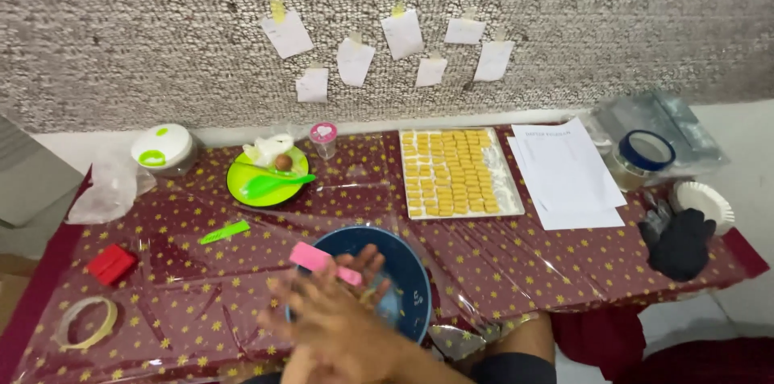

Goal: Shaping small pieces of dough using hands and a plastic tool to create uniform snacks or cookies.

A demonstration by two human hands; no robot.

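Over the round blue plastic bowl (pixel 411 291), near the table's front edge, 2 blurred hands overlapped; which was left or right could not be told. One hand (pixel 343 323) had its fingers spread, and a flat pink plastic scraper (pixel 322 262) lay across them, though the grip was unclear. Behind stood a rectangular white tray (pixel 509 208) of small yellow pieces and a round green plate (pixel 242 178).

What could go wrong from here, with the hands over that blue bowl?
1. The blue bowl sits near the table's front edge; a push could tip it off.
2. The pink scraper looks loosely pinched between blurred hands; it may slip.
3. The plastic table cover is wrinkled, so the bowl could slide.
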